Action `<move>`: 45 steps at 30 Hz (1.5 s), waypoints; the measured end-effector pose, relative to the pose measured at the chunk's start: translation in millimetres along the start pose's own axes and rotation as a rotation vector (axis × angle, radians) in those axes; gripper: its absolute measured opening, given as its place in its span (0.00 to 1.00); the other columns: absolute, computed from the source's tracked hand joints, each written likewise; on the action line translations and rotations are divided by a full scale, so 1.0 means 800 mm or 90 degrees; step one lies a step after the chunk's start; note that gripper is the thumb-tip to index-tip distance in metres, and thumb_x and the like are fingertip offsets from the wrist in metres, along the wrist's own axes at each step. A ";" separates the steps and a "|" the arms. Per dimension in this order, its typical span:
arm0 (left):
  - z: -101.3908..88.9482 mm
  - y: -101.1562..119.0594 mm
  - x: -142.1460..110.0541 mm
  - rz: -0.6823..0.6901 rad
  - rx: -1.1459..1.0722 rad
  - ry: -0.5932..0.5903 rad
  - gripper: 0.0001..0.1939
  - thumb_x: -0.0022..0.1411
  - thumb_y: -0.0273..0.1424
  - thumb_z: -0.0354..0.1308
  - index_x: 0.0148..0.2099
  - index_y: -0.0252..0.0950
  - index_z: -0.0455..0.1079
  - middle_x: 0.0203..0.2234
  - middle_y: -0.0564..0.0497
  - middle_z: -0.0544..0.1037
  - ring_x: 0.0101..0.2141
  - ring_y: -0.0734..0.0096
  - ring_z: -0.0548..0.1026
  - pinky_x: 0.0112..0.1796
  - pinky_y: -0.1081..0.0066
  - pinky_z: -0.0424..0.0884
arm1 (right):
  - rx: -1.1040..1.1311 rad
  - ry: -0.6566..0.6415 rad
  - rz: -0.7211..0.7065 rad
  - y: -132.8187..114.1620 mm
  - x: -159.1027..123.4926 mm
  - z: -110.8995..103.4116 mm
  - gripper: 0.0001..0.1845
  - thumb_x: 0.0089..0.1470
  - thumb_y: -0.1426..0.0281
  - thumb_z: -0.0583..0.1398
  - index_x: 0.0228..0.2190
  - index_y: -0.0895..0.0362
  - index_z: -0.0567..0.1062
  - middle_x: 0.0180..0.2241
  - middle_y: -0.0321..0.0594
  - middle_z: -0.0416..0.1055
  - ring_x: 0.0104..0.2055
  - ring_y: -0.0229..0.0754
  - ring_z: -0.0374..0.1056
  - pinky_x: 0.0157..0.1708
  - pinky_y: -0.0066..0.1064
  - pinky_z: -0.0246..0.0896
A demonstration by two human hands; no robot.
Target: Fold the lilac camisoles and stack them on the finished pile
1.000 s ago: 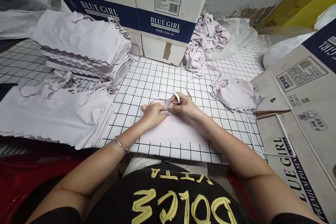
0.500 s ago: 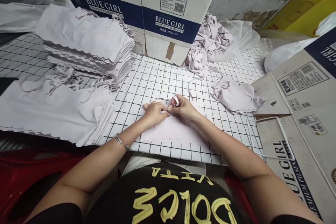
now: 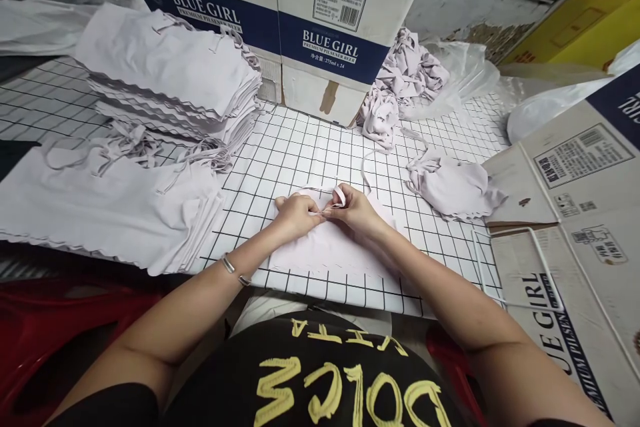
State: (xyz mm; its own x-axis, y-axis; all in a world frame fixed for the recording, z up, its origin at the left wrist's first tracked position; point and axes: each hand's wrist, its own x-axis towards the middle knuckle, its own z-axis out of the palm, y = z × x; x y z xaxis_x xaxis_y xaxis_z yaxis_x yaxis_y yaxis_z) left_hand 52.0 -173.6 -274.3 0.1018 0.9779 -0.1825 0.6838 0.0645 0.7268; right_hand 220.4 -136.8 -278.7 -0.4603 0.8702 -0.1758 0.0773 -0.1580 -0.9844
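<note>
A pale pink garment (image 3: 320,250) with a wavy lower edge lies flat on the table before me. At its upper edge my left hand (image 3: 299,215) is closed in a pinch on a thin fabric strap. Close beside it, fingertips almost meeting, my right hand (image 3: 354,210) pinches the same strap (image 3: 340,195), which loops up over the fingers. Exactly how the strap runs between the fingertips is hidden. Another loose strap trails from the garment toward the back.
Folded garments are stacked in a tall pile (image 3: 160,67) and a lower pile (image 3: 110,203) at left. A large carton (image 3: 330,43) stands behind. Crumpled garments (image 3: 407,73), a single garment (image 3: 455,187) and another carton (image 3: 575,200) with a white wire frame (image 3: 545,267) are at right.
My fingertips have drawn slightly apart, with the strap still pinched between them. The whole view has shifted a little; the garment lies as before.
</note>
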 end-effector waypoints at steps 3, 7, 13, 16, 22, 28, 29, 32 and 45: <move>0.000 0.000 0.000 -0.007 -0.002 0.007 0.09 0.53 0.38 0.63 0.26 0.39 0.74 0.32 0.53 0.81 0.49 0.55 0.69 0.50 0.55 0.52 | -0.070 -0.007 0.008 -0.002 0.001 -0.008 0.21 0.34 0.72 0.70 0.25 0.55 0.62 0.24 0.31 0.72 0.28 0.38 0.69 0.32 0.33 0.66; 0.000 0.000 0.000 -0.001 0.003 0.004 0.09 0.52 0.38 0.63 0.26 0.39 0.73 0.32 0.54 0.80 0.49 0.55 0.69 0.51 0.54 0.51 | -0.052 -0.006 0.010 -0.009 0.004 -0.012 0.20 0.35 0.73 0.69 0.27 0.55 0.63 0.24 0.31 0.72 0.27 0.38 0.69 0.32 0.34 0.67; -0.002 0.003 -0.002 -0.010 0.021 0.007 0.09 0.53 0.38 0.63 0.26 0.38 0.73 0.31 0.52 0.79 0.49 0.53 0.68 0.49 0.56 0.54 | 0.039 -0.021 0.000 -0.005 0.008 0.002 0.22 0.35 0.74 0.70 0.27 0.55 0.62 0.24 0.31 0.72 0.28 0.37 0.70 0.32 0.32 0.67; -0.003 0.005 -0.003 -0.017 0.023 0.006 0.10 0.53 0.39 0.62 0.26 0.38 0.73 0.31 0.52 0.78 0.49 0.53 0.68 0.48 0.57 0.54 | 0.052 -0.022 0.009 -0.002 0.008 0.005 0.23 0.34 0.73 0.70 0.27 0.55 0.62 0.24 0.32 0.73 0.28 0.38 0.71 0.33 0.33 0.68; -0.002 0.003 0.000 -0.003 0.003 0.002 0.14 0.54 0.40 0.62 0.24 0.37 0.70 0.26 0.54 0.78 0.45 0.57 0.71 0.49 0.58 0.51 | 0.066 -0.011 0.016 -0.006 0.004 0.007 0.24 0.33 0.71 0.71 0.27 0.54 0.61 0.24 0.32 0.74 0.29 0.39 0.71 0.34 0.34 0.68; -0.002 0.001 0.001 0.005 0.015 -0.002 0.17 0.54 0.42 0.61 0.21 0.36 0.66 0.24 0.54 0.76 0.40 0.60 0.72 0.48 0.58 0.51 | 0.079 -0.003 0.009 -0.004 0.003 0.010 0.25 0.34 0.70 0.71 0.27 0.54 0.60 0.24 0.32 0.74 0.30 0.39 0.71 0.35 0.34 0.67; -0.002 0.002 0.001 0.005 0.014 -0.002 0.17 0.54 0.42 0.61 0.21 0.36 0.66 0.24 0.54 0.76 0.41 0.59 0.72 0.48 0.58 0.51 | 0.070 -0.002 0.006 -0.004 0.003 0.010 0.25 0.33 0.70 0.71 0.27 0.54 0.60 0.24 0.32 0.73 0.30 0.39 0.71 0.35 0.34 0.67; -0.003 0.003 -0.001 0.001 -0.002 -0.004 0.16 0.53 0.42 0.61 0.22 0.37 0.68 0.26 0.54 0.78 0.43 0.58 0.72 0.49 0.57 0.51 | 0.040 0.009 0.000 -0.003 0.003 0.010 0.25 0.33 0.70 0.72 0.26 0.54 0.61 0.24 0.30 0.72 0.30 0.39 0.71 0.34 0.35 0.68; -0.003 0.002 -0.001 0.017 0.006 0.002 0.17 0.55 0.41 0.59 0.21 0.36 0.67 0.25 0.53 0.77 0.42 0.59 0.72 0.49 0.56 0.51 | 0.092 0.020 0.021 -0.008 -0.003 0.012 0.26 0.33 0.70 0.72 0.26 0.54 0.60 0.24 0.31 0.73 0.28 0.38 0.70 0.35 0.33 0.65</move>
State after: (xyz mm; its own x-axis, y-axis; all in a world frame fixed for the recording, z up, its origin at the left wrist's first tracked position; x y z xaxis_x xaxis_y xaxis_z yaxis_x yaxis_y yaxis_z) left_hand 51.5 -174.1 -271.7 0.1175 0.9798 -0.1617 0.6877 0.0372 0.7251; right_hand 212.2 -142.2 -271.9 -0.4313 0.8774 -0.2101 -0.0367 -0.2497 -0.9676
